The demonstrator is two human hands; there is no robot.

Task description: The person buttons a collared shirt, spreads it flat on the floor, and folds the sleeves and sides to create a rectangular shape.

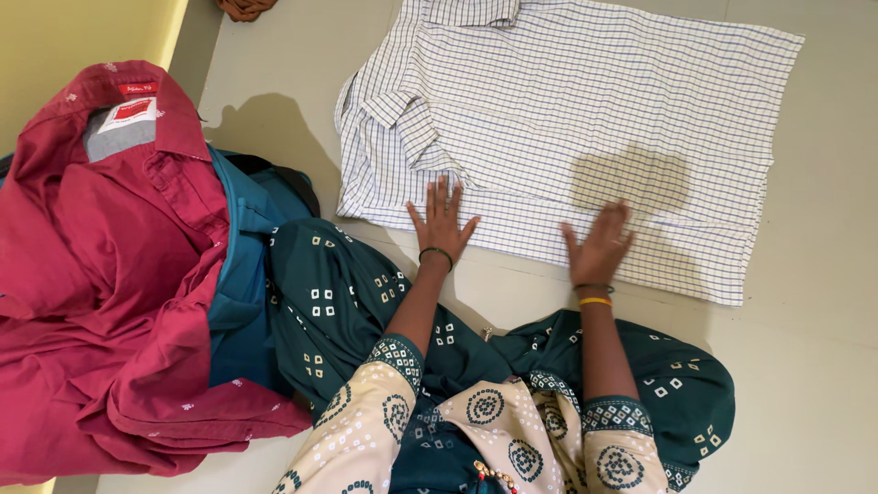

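From the head view, your left hand [442, 218] lies flat on the near edge of the white checked shirt [585, 110], fingers spread wide, holding nothing. Your right hand [599, 245] hovers blurred over the same hem, fingers loosely open. The shirt is spread face down on the floor [823, 366], one sleeve folded in; the rest looks unfolded. A maroon shirt [101, 274] waits crumpled by your left knee, over a teal garment [240, 274].

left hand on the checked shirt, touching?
Touching. The head view shows the left hand lying flat, fingers spread, on the near edge of the white blue-checked cotton shirt, no gap visible.
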